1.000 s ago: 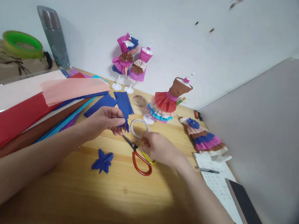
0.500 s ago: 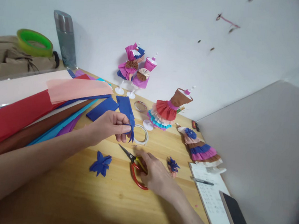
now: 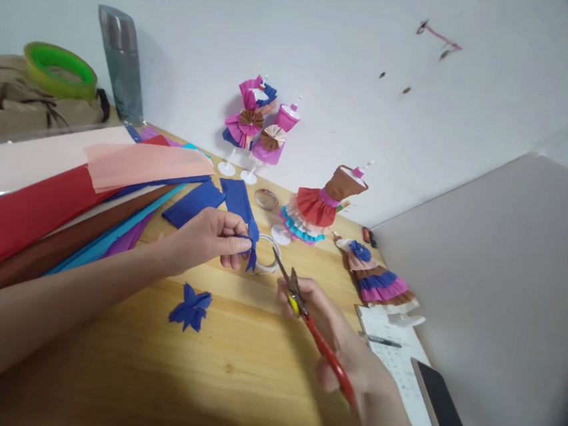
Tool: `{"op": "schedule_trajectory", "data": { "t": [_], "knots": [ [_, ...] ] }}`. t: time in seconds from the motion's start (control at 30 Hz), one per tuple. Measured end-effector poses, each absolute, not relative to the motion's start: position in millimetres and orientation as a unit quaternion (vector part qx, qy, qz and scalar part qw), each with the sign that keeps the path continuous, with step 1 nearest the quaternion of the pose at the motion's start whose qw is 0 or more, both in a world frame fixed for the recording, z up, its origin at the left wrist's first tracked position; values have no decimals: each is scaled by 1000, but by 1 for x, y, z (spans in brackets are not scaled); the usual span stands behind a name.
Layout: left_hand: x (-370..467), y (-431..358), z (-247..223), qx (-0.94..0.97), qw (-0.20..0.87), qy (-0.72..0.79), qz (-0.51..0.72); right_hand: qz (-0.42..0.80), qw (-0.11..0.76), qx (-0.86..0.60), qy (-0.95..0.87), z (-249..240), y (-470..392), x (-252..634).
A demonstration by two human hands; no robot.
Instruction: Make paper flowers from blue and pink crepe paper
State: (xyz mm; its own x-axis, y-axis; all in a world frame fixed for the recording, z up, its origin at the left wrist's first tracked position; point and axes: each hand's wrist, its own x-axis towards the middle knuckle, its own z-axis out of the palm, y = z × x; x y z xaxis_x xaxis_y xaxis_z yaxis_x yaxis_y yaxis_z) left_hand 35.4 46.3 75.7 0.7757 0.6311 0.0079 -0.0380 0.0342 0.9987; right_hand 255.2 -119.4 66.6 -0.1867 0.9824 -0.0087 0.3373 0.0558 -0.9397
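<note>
Probably light, soft and easily torn, the blue paper [image 3: 252,258] is best pinched by one end; the left hand [image 3: 214,238] pinches it over the table [image 3: 149,361], the right hand [image 3: 340,335] grasping scissors [image 3: 320,340].

No text is legible; writing on the white sheet [image 3: 378,322] is tiny.
</note>
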Motion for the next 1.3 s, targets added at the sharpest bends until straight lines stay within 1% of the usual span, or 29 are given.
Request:
{"op": "schedule_trajectory", "data": {
  "t": [0.03, 0.1, 0.17, 0.23, 0.33, 0.5, 0.67, 0.87, 1.03, 1.3],
  "knots": [
    [36, 46, 76, 652, 682, 223, 247, 405, 345, -556, -638, 74, -117, 248],
    [36, 45, 78, 653, 683, 211, 249, 284, 350, -620, -642, 87, -110, 234],
    [35, 44, 80, 649, 691, 193, 255, 181, 314, -643, -675, 96, -103, 224],
    [35, 44, 81, 642, 699, 179, 261, 126, 293, -637, -702, 101, -97, 218],
    [35, 42, 81, 632, 704, 178, 272, 84, 276, -632, -719, 103, -94, 215],
    [35, 40, 79, 626, 694, 197, 295, 62, 264, -642, -718, 103, -94, 211],
    [34, 38, 80, 626, 680, 209, 319, 69, 259, -653, -708, 104, -94, 207],
    [33, 36, 82, 619, 678, 238, 318, 76, 239, -661, -707, 106, -93, 204],
    [35, 37, 79, 622, 672, 242, 319, 89, 247, -657, -707, 106, -92, 204],
    [35, 38, 77, 633, 669, 221, 319, 72, 255, -644, -717, 103, -91, 206]
  ]
}}
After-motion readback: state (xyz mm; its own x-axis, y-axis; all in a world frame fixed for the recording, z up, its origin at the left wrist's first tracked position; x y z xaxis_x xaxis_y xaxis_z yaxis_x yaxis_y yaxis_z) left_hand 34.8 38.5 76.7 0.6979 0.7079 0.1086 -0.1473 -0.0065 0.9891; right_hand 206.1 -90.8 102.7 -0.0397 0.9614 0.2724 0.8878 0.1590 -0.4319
